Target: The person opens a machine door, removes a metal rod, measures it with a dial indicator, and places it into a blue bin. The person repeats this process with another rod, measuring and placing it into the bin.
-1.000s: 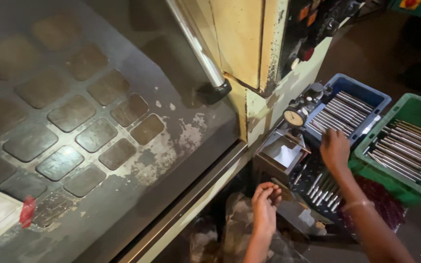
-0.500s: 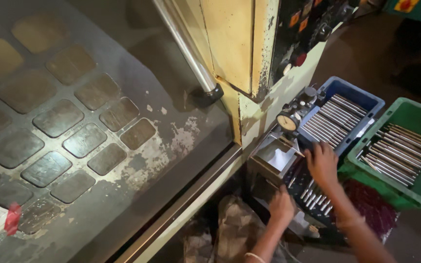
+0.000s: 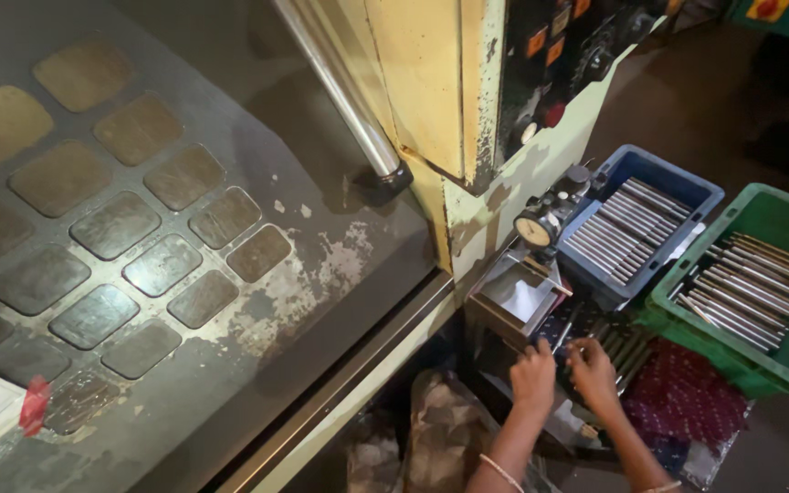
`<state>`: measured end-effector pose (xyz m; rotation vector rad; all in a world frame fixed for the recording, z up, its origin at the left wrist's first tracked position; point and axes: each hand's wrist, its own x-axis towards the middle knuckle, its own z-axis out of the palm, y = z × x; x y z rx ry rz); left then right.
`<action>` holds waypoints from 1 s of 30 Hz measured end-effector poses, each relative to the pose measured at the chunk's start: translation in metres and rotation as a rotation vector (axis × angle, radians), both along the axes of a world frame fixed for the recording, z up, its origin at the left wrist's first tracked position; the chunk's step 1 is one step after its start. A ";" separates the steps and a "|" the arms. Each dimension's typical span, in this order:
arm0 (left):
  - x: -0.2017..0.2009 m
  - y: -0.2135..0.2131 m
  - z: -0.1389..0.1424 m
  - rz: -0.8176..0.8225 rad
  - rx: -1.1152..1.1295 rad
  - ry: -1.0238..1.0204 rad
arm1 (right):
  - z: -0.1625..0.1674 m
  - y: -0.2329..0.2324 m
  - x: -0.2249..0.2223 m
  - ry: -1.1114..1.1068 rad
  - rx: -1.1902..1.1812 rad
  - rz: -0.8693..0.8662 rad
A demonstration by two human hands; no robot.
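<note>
Both hands, the left hand (image 3: 533,374) and right hand (image 3: 593,370), are curled narrowly over thin grey metal rods (image 3: 618,345) in a dark tray below a round dial gauge (image 3: 533,231), where one rod is best pinched singly, beside a blue plastic crate (image 3: 687,187) and green plastic crate (image 3: 783,205) of rods

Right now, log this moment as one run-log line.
left hand: on metal rods | right hand: on same rods | blue bin, green bin: hold rods, untouched

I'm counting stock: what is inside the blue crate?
The blue crate holds slim metal rods laid side by side in rows, with something white at its right end. Whatever lies beneath the rods, and the crate floor, is covered.
</note>
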<state>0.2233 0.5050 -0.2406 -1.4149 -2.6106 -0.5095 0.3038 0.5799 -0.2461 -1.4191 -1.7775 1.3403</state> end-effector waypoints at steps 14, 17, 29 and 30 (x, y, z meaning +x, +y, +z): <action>0.008 0.008 -0.010 -0.151 0.122 -0.318 | 0.011 0.015 0.008 -0.079 -0.169 0.102; 0.011 -0.007 -0.004 -0.151 0.219 -0.443 | 0.005 0.014 0.010 0.040 -0.407 0.007; -0.001 -0.086 0.106 -0.291 0.800 -0.320 | -0.001 -0.037 -0.015 0.607 -1.105 -0.208; -0.001 -0.091 0.115 -0.295 0.821 -0.273 | 0.004 -0.043 -0.016 0.673 -1.088 -0.178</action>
